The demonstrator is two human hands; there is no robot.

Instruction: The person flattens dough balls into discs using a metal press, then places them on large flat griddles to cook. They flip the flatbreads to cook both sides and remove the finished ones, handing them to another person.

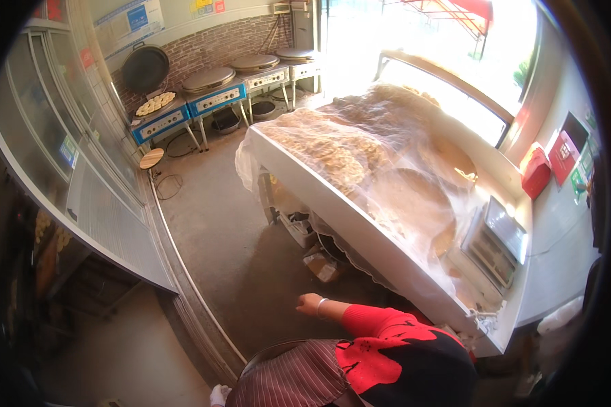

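My right hand (309,304), bare with a pale bracelet at the wrist, is held out over the floor below a red sleeve (374,318). Its fingers are curled and I see nothing in them. At the bottom edge, what looks like my left hand (219,395) shows white, as if gloved, beside the dark striped apron (290,374). Most of that hand is cut off, so its grip cannot be made out. A dark curved edge (267,351) runs along the apron. Right of my arm stands a white-sided worktable (336,201), its heaped, pale brown contents under sheer netting (331,147).
Several round electric griddles (209,79) line the brick wall; the leftmost has its lid (145,68) raised over pale dough pieces (155,103). A round stool (151,158) stands near a sliding glass door (91,168). A floor track (193,310) runs along my left. A box (322,267) lies under the table.
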